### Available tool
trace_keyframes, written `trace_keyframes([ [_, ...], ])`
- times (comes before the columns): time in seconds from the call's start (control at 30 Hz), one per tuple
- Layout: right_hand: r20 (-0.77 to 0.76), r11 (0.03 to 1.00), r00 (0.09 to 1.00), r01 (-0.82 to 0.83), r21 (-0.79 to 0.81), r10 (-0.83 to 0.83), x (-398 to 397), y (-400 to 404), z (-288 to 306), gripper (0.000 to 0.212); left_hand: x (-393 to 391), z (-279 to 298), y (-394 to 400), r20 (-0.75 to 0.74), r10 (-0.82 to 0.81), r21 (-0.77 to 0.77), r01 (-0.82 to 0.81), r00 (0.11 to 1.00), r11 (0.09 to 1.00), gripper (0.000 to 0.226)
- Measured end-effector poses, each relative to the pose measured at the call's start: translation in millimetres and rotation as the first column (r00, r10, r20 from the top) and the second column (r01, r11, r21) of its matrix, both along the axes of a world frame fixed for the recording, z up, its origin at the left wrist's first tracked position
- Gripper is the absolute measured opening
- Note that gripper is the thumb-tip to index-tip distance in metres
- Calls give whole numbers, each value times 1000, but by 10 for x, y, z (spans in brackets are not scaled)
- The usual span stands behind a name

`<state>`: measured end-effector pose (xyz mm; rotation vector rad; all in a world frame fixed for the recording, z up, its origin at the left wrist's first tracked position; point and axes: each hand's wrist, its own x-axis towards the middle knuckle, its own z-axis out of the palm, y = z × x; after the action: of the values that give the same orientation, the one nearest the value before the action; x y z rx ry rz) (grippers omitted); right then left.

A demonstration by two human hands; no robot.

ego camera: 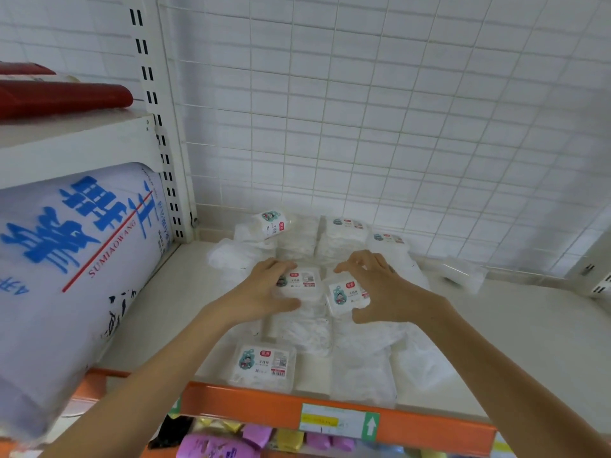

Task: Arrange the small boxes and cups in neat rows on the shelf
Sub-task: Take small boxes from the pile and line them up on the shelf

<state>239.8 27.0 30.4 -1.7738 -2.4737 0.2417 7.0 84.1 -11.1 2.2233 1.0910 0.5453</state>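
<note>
Several small clear plastic boxes with white labels lie scattered on the white shelf (515, 342). My left hand (264, 292) grips one labelled box (302, 280) in the middle of the pile, fingers curled over its far edge and thumb at its near side. My right hand (380, 289) grips a second, tilted box (345, 294) just to the right of it. Another box (264, 366) lies flat near the shelf's front edge. A cup-shaped container (272, 223) lies on its side at the back left, and more boxes (347, 226) are stacked at the back.
A big white sack with blue lettering (66, 269) fills the neighbouring bay on the left. An orange rail (264, 406) with a price tag runs along the shelf's front. A white wire grid (363, 127) backs the shelf. A clear container (459, 276) lies at the back right.
</note>
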Motion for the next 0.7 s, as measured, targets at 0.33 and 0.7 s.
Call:
trace_keyframes([
  [0.33, 112, 982, 990, 106, -155, -89, -185, 20, 51, 76, -27, -72, -9, 53, -2, 31, 1, 999, 1000, 69],
  [0.7, -83, 975, 986, 159, 156, -147, -156, -111, 86, 73, -49, -136, -37, 231, 17, 136, -50, 973, 989, 66],
])
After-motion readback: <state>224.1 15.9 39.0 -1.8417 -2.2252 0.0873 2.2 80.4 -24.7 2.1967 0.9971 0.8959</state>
